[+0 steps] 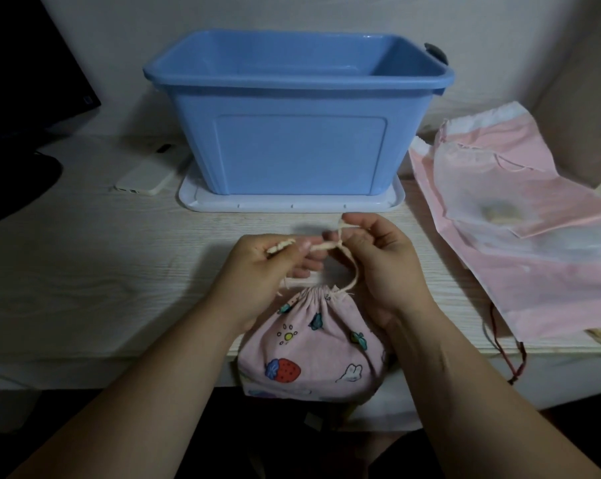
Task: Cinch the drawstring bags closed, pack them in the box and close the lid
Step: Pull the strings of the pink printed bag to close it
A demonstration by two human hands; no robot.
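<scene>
Here bag lies, mouth seemingly toward box.

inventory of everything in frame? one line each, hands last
table: 1, pale wood grain, under everything
storage box: 1, blue, back centre, open top
lid: 1, white, flat under the storage box
printed drawstring bag: 1, pink, strawberry and rabbit print, front centre, mouth gathered
drawstring cord: 1, cream, from that bag's mouth up to both hands
sheer drawstring bags: at least 2, pink and white, overlapped at right
red cord: 1, dark red, hanging over the table edge, right
flat device: 1, white, left of the box, maybe a power bank
monitor: 1, black, far left
left hand: 1, fingers pinch the cord
right hand: 1, fingers pinch the cord
</scene>
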